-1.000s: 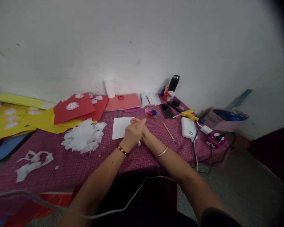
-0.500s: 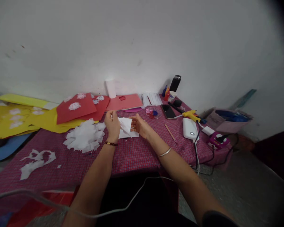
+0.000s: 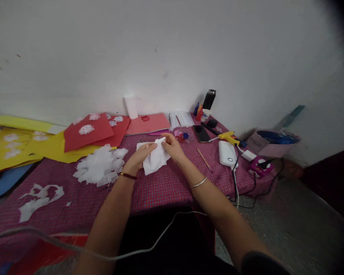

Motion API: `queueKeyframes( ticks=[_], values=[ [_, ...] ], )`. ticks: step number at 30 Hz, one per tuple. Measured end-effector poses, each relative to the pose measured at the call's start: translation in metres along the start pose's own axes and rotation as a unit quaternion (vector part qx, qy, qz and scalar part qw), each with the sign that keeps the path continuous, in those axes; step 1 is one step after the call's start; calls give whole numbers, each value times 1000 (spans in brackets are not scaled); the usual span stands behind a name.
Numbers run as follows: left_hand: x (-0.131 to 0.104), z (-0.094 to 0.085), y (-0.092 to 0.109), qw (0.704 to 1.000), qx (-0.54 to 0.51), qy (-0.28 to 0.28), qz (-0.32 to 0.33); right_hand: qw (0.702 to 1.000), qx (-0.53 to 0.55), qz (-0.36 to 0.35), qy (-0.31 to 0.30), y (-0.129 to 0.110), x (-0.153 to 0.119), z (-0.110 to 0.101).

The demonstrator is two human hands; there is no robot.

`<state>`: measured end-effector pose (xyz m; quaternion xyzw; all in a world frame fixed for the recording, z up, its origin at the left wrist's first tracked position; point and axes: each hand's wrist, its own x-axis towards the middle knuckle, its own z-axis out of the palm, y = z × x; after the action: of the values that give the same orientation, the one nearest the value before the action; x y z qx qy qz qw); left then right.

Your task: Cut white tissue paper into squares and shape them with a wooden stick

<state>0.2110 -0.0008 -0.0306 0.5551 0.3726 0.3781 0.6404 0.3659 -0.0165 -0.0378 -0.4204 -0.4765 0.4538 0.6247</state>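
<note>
Between my hands hangs a sheet of white tissue paper [image 3: 156, 159], its upper edge bunched. My left hand [image 3: 139, 156], with a dark beaded bracelet at its wrist, pinches the paper's left side. At the upper right edge, my right hand [image 3: 173, 147] is closed on the same sheet; a silver bangle sits on that forearm. Another white sheet [image 3: 139, 145] lies behind on the checked tablecloth [image 3: 160, 191], mostly covered. Left of my hands is a heap of torn white tissue pieces [image 3: 99, 166].
Torn tissue strips [image 3: 41, 198] lie at left, below red sheets [image 3: 88, 133] with paper flowers. A wooden stick [image 3: 204, 159], phone [image 3: 201, 133], yellow glue gun [image 3: 228, 137], white power bank [image 3: 228, 154] and purple socket block [image 3: 260, 166] are at right. A white cable [image 3: 149, 250] crosses in front.
My right hand has come up to the top of the tissue sheet and closed on it. The left hand has lowered and turned, and the sheet now hangs spread wider between them.
</note>
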Motion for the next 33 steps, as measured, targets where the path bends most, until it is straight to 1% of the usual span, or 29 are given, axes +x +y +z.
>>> queueKeyframes(
  ticks=[1,2,3,4,7,10,12,16,19,21,23,26,29,33],
  values=[
    [-2,-1,0,998,-29,-53,-21,1000,-12,-27,-7,-1,0,-2],
    [-4,-2,1,995,-49,-86,-30,998,-23,-50,-20,-1,0,-3],
    [-6,-3,2,993,-62,-99,-30,997,-32,-66,-36,-1,0,-4],
    [-8,-3,4,992,-72,-97,-25,995,-38,-73,-53,0,-1,-4],
    [-10,-4,8,993,-99,-65,-1,990,-55,-82,-99,3,-3,-2],
    [-10,-7,10,993,-116,-31,14,986,-75,-85,-125,6,-4,-1],
    [-9,-11,12,993,-116,0,22,985,-88,-76,-127,6,-4,-1],
    [-8,-20,14,989,-113,80,60,989,-85,-57,-107,6,-3,-3],
    [-6,-23,14,985,-105,114,78,992,-76,-35,-99,6,-3,-3],
    [-5,-22,12,984,-100,121,84,991,-88,-21,-95,4,-4,-3],
    [-4,-20,10,985,-89,118,88,990,-112,-24,-87,2,-6,-3],
    [-3,-16,6,990,-49,94,90,986,-144,-43,-78,-1,-9,-3],
    [-3,-11,2,994,-8,66,88,983,-157,-37,-86,-1,-10,-2],
    [-4,-5,-1,994,21,73,77,979,-178,-25,-95,3,-11,2]
  ],
)
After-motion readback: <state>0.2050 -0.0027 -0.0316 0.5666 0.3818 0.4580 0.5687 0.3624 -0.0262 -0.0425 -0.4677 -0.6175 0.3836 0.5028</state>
